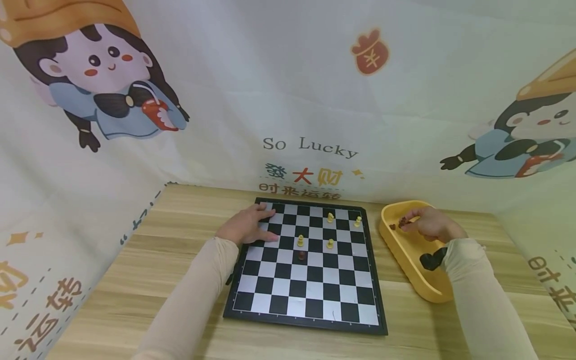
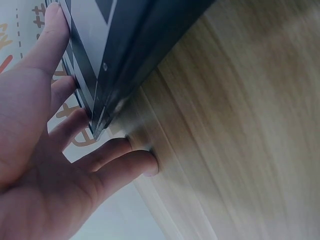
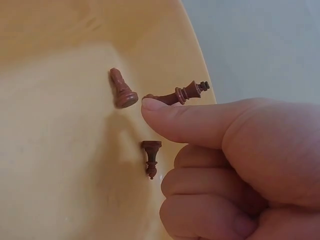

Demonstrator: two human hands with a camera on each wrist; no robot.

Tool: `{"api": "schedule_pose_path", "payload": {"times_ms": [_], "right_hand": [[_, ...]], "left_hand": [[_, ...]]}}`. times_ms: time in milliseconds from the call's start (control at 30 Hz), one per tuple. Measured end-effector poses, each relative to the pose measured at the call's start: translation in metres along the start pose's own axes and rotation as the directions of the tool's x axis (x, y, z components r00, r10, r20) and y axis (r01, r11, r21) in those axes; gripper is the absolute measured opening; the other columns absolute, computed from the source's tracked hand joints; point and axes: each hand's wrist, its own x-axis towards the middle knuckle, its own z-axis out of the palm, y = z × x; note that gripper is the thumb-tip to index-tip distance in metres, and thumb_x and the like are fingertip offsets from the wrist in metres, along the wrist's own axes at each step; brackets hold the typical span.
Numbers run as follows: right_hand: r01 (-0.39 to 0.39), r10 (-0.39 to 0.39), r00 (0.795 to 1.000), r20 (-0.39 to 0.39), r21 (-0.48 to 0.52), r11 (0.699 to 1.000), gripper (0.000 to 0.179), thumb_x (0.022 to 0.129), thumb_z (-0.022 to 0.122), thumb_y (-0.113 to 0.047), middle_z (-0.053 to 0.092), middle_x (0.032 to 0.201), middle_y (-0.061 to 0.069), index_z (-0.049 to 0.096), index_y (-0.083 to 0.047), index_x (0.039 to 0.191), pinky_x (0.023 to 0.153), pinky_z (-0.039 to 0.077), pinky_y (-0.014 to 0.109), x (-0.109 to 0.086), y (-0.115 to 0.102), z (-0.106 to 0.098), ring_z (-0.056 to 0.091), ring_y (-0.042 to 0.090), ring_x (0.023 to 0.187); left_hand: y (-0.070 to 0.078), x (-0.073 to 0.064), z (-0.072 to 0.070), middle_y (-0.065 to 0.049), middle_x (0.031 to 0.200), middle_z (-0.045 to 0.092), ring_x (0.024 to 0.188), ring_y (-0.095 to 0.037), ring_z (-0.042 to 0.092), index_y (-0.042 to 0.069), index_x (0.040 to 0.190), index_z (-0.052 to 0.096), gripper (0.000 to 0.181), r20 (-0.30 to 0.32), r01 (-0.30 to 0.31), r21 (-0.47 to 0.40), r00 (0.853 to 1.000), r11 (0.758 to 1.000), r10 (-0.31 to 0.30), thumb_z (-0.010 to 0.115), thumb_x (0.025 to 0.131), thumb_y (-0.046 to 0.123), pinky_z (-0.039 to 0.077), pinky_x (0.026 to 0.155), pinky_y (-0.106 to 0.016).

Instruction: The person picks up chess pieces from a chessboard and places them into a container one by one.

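Note:
In the head view, my left hand (image 1: 245, 225) lies over the far left edge of a black-and-white chessboard (image 1: 290, 289). Its fingers are spread. The left wrist view has the thumb on the board's face and two fingertips on the wood. My right hand (image 1: 429, 224) is inside a yellow tray (image 1: 407, 265), pinching a brown chess king (image 3: 190, 92) between thumb and index finger. Close by in the tray are a brown chess piece (image 3: 122, 90) of unclear kind and a slim brown piece (image 3: 151, 159) with a pointed tip.
Several cream pieces stand on the board, among them one near its middle (image 1: 300, 240) and one by the far right corner (image 1: 357, 221). A brown piece (image 1: 302, 255) is just nearer. A printed cloth (image 1: 216, 110) hangs behind the wooden table (image 1: 166, 235).

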Motion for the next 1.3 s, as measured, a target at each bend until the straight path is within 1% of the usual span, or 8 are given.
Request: {"api": "schedule_pose_path", "payload": {"times_ms": [167,367,600,867,967,1033,1133,1300], "right_hand": [[-0.006,0.006,1.000,-0.004,0.016,1.000,0.036,0.099,0.065,-0.015,0.037,0.052,-0.013,0.053,0.006,0.125,0.044,0.028,0.019,-0.001,-0.001,0.002,0.026,0.002,0.043],[-0.006,0.005,1.000,0.006,0.048,0.999,0.041,0.096,0.068,-0.012,0.049,0.057,-0.013,0.054,0.010,0.128,0.044,0.029,0.019,-0.003,-0.003,0.004,0.028,0.002,0.043],[0.004,-0.004,1.000,0.002,0.033,0.999,0.045,0.095,0.067,-0.010,0.037,0.052,-0.013,0.053,0.011,0.133,0.044,0.029,0.018,-0.004,-0.004,0.003,0.028,0.002,0.043],[0.002,-0.001,0.999,-0.041,0.022,1.000,0.044,0.099,0.063,-0.014,0.033,0.051,-0.013,0.052,0.008,0.135,0.044,0.029,0.019,-0.009,-0.010,0.001,0.026,0.003,0.043],[0.018,-0.018,0.997,-0.078,0.005,1.000,0.043,0.100,0.063,-0.017,0.045,0.061,-0.009,0.054,0.006,0.135,0.044,0.030,0.019,-0.012,-0.016,0.000,0.027,0.003,0.044],[0.033,-0.035,0.994,-0.102,-0.021,0.999,0.043,0.100,0.064,-0.019,0.057,0.075,-0.004,0.056,0.004,0.134,0.045,0.032,0.020,-0.016,-0.021,0.000,0.029,0.004,0.045],[0.060,-0.067,0.989,-0.134,-0.060,0.996,0.041,0.100,0.064,-0.023,0.065,0.093,0.003,0.059,0.002,0.132,0.048,0.034,0.022,-0.022,-0.031,0.003,0.033,0.005,0.048],[0.105,-0.121,0.977,-0.176,-0.098,0.990,0.039,0.101,0.063,-0.027,0.062,0.086,-0.001,0.062,-0.001,0.130,0.054,0.041,0.023,-0.032,-0.053,0.013,0.048,0.010,0.065]], "left_hand": [[0.000,0.000,0.000,-0.012,0.170,0.026,0.155,-0.040,0.028,0.022,0.157,0.042,0.087,0.009,0.007,-0.004,1.000,1.000,-0.007,0.078,0.084,0.053,0.033,0.125,-0.054],[0.000,0.001,0.000,-0.012,0.170,0.027,0.156,-0.040,0.028,0.022,0.157,0.042,0.087,0.008,0.011,-0.004,1.000,1.000,-0.011,0.078,0.084,0.053,0.033,0.125,-0.054],[-0.001,0.001,0.001,-0.013,0.169,0.028,0.155,-0.040,0.029,0.020,0.157,0.042,0.086,-0.004,-0.004,0.002,1.000,1.000,0.004,0.078,0.085,0.053,0.034,0.124,-0.054],[-0.002,0.001,0.002,-0.012,0.169,0.028,0.155,-0.040,0.030,0.021,0.157,0.042,0.087,0.001,-0.005,-0.005,1.000,1.000,0.005,0.078,0.085,0.053,0.034,0.124,-0.054],[-0.001,0.001,0.001,-0.013,0.169,0.028,0.154,-0.040,0.030,0.020,0.157,0.043,0.086,-0.003,-0.013,0.001,1.000,1.000,0.013,0.078,0.085,0.052,0.034,0.124,-0.054],[-0.001,0.001,0.000,-0.013,0.169,0.028,0.155,-0.040,0.030,0.020,0.157,0.043,0.086,-0.002,-0.010,-0.001,1.000,1.000,0.010,0.078,0.085,0.052,0.034,0.124,-0.054],[0.000,0.000,0.000,-0.013,0.169,0.028,0.154,-0.041,0.030,0.020,0.156,0.043,0.086,-0.001,-0.008,-0.004,1.000,1.000,0.008,0.078,0.085,0.052,0.034,0.124,-0.054],[0.001,-0.001,-0.001,-0.014,0.169,0.028,0.154,-0.041,0.030,0.019,0.157,0.042,0.085,-0.001,-0.005,-0.002,1.000,1.000,0.005,0.078,0.086,0.051,0.034,0.124,-0.054]]}}
